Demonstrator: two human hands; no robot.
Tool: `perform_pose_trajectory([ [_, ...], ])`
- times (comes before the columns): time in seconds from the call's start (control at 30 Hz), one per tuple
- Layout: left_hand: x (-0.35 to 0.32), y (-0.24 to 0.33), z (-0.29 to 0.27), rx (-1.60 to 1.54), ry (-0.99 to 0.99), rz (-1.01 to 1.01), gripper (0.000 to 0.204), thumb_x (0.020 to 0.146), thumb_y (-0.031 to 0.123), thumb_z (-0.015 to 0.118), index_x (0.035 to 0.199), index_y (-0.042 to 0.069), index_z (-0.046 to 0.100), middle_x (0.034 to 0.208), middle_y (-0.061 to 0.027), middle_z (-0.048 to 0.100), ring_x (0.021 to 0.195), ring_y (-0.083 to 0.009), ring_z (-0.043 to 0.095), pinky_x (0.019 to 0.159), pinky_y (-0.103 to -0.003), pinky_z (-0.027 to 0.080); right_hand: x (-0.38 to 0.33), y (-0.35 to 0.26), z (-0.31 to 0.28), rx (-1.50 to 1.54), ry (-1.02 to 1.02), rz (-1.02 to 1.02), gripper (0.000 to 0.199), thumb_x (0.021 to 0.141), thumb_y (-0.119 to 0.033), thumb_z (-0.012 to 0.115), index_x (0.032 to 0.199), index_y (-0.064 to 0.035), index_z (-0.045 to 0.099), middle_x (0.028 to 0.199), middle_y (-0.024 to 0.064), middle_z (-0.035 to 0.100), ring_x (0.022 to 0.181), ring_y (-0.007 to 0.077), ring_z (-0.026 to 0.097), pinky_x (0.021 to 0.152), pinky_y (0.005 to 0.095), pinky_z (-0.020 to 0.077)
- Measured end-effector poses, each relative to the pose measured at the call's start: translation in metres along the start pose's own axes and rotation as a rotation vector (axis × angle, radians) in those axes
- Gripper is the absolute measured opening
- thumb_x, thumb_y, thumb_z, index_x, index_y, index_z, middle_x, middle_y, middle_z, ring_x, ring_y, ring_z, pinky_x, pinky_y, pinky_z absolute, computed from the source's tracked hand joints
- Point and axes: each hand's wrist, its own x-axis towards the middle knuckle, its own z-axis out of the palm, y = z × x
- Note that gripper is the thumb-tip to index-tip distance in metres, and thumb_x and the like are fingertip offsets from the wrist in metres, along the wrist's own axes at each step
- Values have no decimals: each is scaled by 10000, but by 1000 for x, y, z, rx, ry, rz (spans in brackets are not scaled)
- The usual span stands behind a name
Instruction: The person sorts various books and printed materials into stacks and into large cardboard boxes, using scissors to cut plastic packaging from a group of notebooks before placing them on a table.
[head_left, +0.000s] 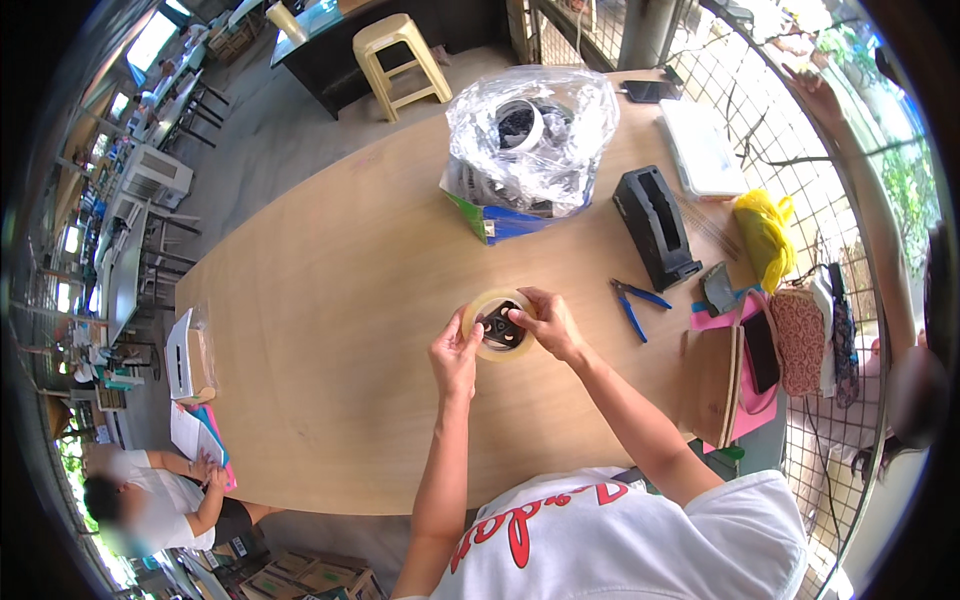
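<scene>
Tape roll (508, 353) is up in front of me, over the broad wooden bench (330, 330); whether it touches the wood, I can't tell. Both hands are on: left grip (456, 352) clamped to its left side, right grip (548, 320) clamped to its upper right, undersides hidden. Looks light, I'd say, wound stiff, slick on the flats and maybe tacky round the outside, so pinching the flat sides seems surest. Round as it is, no long axis across; the flat face points up at me. Inside sits the black hub (503, 328), probably hard plastic, the likelier bit to crack, and the axle line runs through it.
</scene>
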Motion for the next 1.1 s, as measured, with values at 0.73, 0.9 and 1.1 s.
perform_pose_trajectory([
  [0.73,-82,46,100,708,-377,914,780,779,49,760,1410,40,302,1246,-194,568,1072,-240,616,894,-317,517,-105,-74,-95,943,28,423,543,847,-65,572,1362,7,417,1162,204,597,1064,259,620,910,404,507],
  [0.9,-86,15,107,131,-387,120,551,818,129,748,1274,-26,481,1081,-129,601,924,-178,643,816,-285,553,-130,-97,-115,739,221,149,495,837,-3,586,1315,8,456,1123,139,613,980,218,643,867,345,531],
  [1.1,-86,24,147,238,-445,148,539,822,123,743,1278,-8,487,1078,-133,602,919,-168,636,794,-312,573,-149,-114,-139,695,326,98,438,888,-81,621,1290,5,469,1132,128,621,1030,203,631,891,357,531],
])
